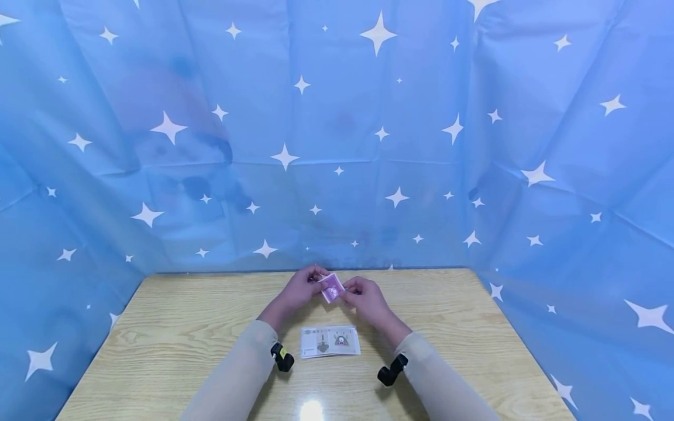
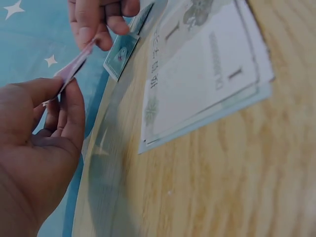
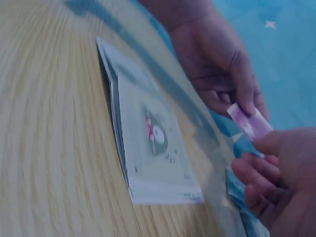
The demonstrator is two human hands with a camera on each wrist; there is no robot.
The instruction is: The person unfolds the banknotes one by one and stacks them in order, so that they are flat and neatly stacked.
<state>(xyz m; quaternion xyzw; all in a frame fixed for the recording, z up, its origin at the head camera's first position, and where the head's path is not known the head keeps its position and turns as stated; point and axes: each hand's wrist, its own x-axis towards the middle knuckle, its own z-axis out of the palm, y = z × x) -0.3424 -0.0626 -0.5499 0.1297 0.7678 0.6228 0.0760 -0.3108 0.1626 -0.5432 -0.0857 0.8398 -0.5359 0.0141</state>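
A pink paper note [image 1: 333, 287] is held up between both hands above the far part of the table. My left hand [image 1: 301, 290] pinches its left side between thumb and fingers, also plain in the left wrist view, where the note [image 2: 74, 66] shows nearly edge-on. From the right, my right hand [image 1: 367, 299] pinches the opposite side with thumb and fingers. Nearer than the hands, a stack of pale paper notes [image 1: 330, 341] lies flat on the table, its edges slightly uneven. The top note bears a "1" and a small cartoon figure.
Blue-green notes [image 2: 121, 55] lie below and beyond the right hand, near the table's far edge, partly hidden by it. The wooden table [image 1: 184, 351] ends at the back against a blue curtain [image 1: 337, 117] with white stars. Each sleeve carries a black wrist camera [image 1: 392, 371].
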